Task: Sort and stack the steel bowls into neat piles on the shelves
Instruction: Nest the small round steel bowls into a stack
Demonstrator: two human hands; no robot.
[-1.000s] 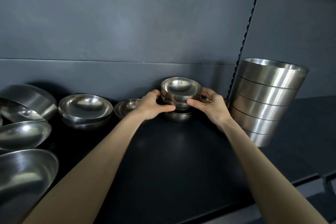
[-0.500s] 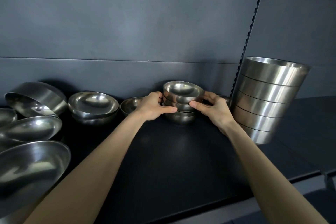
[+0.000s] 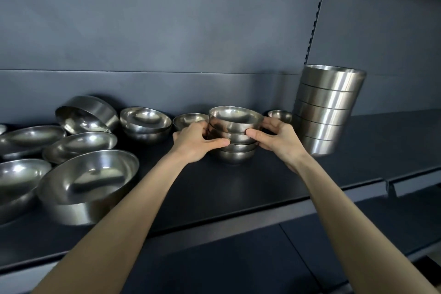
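A short pile of small steel bowls point(image 3: 235, 124) stands on the dark shelf point(image 3: 250, 186) near its back wall. My left hand point(image 3: 194, 142) grips the pile from the left, thumb across the front. From the right, my right hand point(image 3: 278, 137) holds the same pile, its fingers behind the bowls. A single small bowl point(image 3: 187, 120) sits just left of the pile and another small bowl point(image 3: 281, 116) sits behind my right hand. A tall stack of straight-sided steel bowls point(image 3: 327, 108) stands to the right.
Several wide steel bowls lie loose on the left of the shelf: a large one point(image 3: 88, 182) in front, a nested pair point(image 3: 146, 123) at the back, a tilted deep bowl point(image 3: 87, 114). A slotted upright point(image 3: 315, 19) runs up the back wall. A lower shelf point(image 3: 358, 234) shows below.
The top bowls have settled lower onto the pile between my hands. The view has shifted, showing more of the loose bowls at left.
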